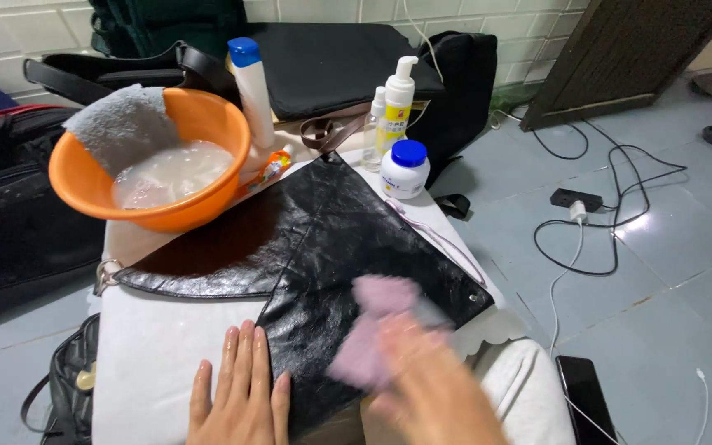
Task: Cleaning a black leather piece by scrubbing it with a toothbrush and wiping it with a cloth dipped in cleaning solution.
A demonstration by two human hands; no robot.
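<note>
Surface: low white-covered table (158, 346) on grey floor tiles, white tiled wall behind. Black glossy leather bag (323, 247) lies flat across the table, creased, wet-looking sheen. Left hand (241, 395) pressed open, fingers flat on the bag's near edge. Right hand (426, 387), motion-blurred, grips a pink cloth (372, 330) against the leather. Behind: orange basin (208, 185) with cloudy water and grey towel (121, 124), pump bottle (397, 103), blue-capped jar (405, 169). Cables (595, 222) on the floor.

single head-mounted view, angled steeply down and forward from above the white-covered surface (158, 346). close range: both hands at the bottom edge, tiled wall (10, 33) along the top, floor (669, 272) at right. no second view to overlap.
</note>
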